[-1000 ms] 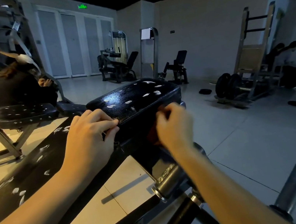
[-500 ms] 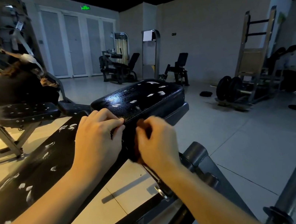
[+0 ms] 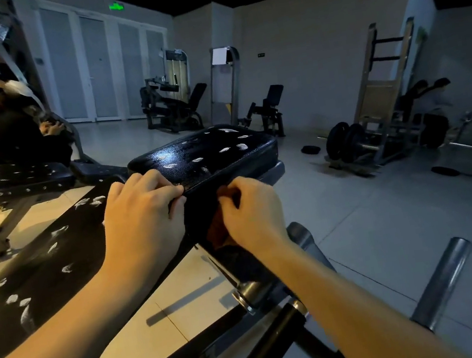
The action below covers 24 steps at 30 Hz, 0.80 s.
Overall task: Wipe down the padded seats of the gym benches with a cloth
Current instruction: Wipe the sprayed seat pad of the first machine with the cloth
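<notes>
A black padded seat [image 3: 218,153], flecked with white smears, sat ahead. 2 hands met at its near edge: the left hand [image 3: 141,215] curled its fingers over that edge; the right hand [image 3: 248,207] pinched a dark cloth [image 3: 216,230] against the seat's side.

Hidden, cropped, blurred
The right hand [image 3: 248,207] covers most of the reddish cloth [image 3: 216,231] in its grip; the left hand [image 3: 142,221] curls its fingertips from view at the edge of the seat pad [image 3: 209,155]; the long pad [image 3: 42,271] leaves frame left; far-right machines [image 3: 469,135] blur.
</notes>
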### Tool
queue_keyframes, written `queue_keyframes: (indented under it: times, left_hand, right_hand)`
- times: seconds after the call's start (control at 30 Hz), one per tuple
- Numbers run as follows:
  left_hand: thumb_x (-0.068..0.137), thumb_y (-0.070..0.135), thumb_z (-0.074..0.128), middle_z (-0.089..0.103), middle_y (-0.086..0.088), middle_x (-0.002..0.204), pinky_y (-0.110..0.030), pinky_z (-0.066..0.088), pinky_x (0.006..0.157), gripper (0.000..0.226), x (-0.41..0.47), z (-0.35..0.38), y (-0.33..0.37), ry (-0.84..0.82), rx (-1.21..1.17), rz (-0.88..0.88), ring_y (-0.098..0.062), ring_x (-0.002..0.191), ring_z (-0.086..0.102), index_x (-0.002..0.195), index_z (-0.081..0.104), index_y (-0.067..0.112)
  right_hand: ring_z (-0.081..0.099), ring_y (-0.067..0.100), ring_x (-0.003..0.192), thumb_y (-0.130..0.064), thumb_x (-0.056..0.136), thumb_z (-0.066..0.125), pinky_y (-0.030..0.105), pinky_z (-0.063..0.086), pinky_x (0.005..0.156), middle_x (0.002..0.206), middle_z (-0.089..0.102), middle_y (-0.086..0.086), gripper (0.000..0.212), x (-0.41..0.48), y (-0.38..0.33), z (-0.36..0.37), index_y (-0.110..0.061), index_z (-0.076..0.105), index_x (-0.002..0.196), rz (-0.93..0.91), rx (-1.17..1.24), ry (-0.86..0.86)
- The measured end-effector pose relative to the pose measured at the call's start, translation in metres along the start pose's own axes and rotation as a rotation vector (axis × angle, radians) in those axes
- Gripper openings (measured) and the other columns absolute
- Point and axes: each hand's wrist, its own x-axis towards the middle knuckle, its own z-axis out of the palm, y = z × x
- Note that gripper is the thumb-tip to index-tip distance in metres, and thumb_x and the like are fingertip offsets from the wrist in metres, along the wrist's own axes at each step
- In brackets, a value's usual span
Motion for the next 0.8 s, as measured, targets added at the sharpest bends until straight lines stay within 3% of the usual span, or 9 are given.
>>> queue_keyframes:
  times: [0.17,0.27,0.4,0.6,0.67,0.73,0.8]
  left_hand:
    - [0.087,0.019,0.073,0.066,-0.004,0.092,-0.047,0.042,0.078,0.012,-0.001,-0.001,0.005,0.003,0.047,-0.019,-0.028,0.084,0.058,0.096,0.079,0.012]
    - [0.085,0.017,0.076,0.065,-0.003,0.09,-0.047,0.043,0.077,0.01,0.001,0.0,0.005,0.005,0.021,-0.024,-0.028,0.083,0.059,0.094,0.079,0.013]
    - [0.085,0.018,0.077,0.065,-0.002,0.09,-0.046,0.043,0.075,0.009,0.001,-0.001,-0.001,-0.002,-0.005,-0.006,-0.026,0.083,0.059,0.094,0.08,0.014]
    - [0.086,0.019,0.077,0.066,-0.001,0.092,-0.042,0.042,0.075,0.01,0.002,-0.001,-0.002,-0.013,-0.029,0.008,-0.024,0.084,0.06,0.095,0.08,0.015]
    - [0.086,0.018,0.076,0.066,-0.001,0.092,-0.043,0.042,0.076,0.011,0.002,0.0,-0.002,-0.018,-0.039,0.003,-0.024,0.084,0.06,0.095,0.08,0.015]
    - [0.086,0.019,0.075,0.066,-0.001,0.092,-0.042,0.042,0.076,0.011,0.001,0.0,-0.003,-0.014,-0.041,0.002,-0.024,0.084,0.06,0.096,0.08,0.015]
    - [0.086,0.02,0.075,0.067,-0.001,0.092,-0.042,0.041,0.075,0.012,0.001,0.0,-0.005,-0.013,-0.039,0.009,-0.024,0.084,0.06,0.096,0.08,0.015]
  right_hand:
    - [0.067,0.019,0.078,-0.022,0.096,0.06,0.027,0.05,0.06,0.084,0.066,0.003,0.012,0.064,0.053,-0.037,-0.011,0.066,0.096,0.405,-0.071,0.236]
    - [0.06,0.007,0.074,-0.018,0.099,0.059,0.014,0.041,0.059,0.083,0.061,-0.005,0.01,0.039,0.027,-0.018,-0.019,0.059,0.089,0.289,-0.02,0.2]
    - [0.058,0.0,0.083,-0.026,0.1,0.061,0.01,0.043,0.071,0.094,0.063,-0.011,0.008,-0.016,-0.004,0.009,-0.02,0.066,0.104,-0.054,0.023,-0.018]
    - [0.065,0.012,0.074,-0.019,0.098,0.061,0.023,0.051,0.058,0.079,0.063,-0.003,0.008,0.052,0.038,-0.03,-0.014,0.066,0.094,0.337,0.05,0.227]
    - [0.062,0.006,0.073,-0.02,0.099,0.06,0.024,0.056,0.064,0.082,0.062,-0.006,0.006,0.037,0.021,-0.018,-0.017,0.065,0.098,0.279,0.087,0.172]
    - [0.062,0.003,0.078,-0.024,0.1,0.061,0.02,0.056,0.073,0.087,0.06,-0.014,0.008,0.004,-0.005,-0.002,-0.021,0.066,0.105,0.084,0.123,0.023]
    - [0.062,0.002,0.079,-0.026,0.1,0.062,0.016,0.054,0.07,0.089,0.062,-0.014,0.008,-0.004,-0.008,0.004,-0.022,0.067,0.105,-0.026,0.109,-0.036]
